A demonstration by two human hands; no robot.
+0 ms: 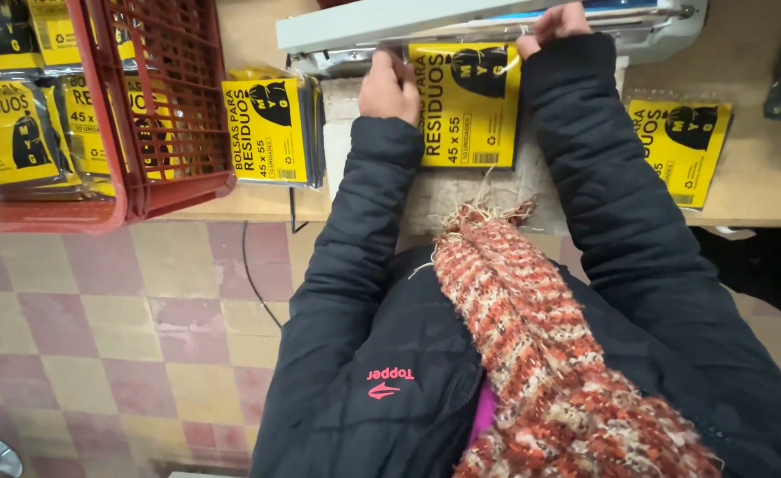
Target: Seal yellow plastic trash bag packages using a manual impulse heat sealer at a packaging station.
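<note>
Left hand (389, 87) and right hand (553, 25) are each closing a grip on the yellow packet (466, 106) at its top corners; fingertips and packet edge are disappearing under the grey sealer bar (461, 19). Packet is lying on the desk (762, 177), red basket (165, 106) at nine o'clock.

One yellow packet (466, 102) lies under the sealing machine (497, 22). One stack of packets (271, 128) is left of the machine, one packet (681, 146) right of it. One red basket (156, 106) further left holds at least four packets (10, 128).
</note>
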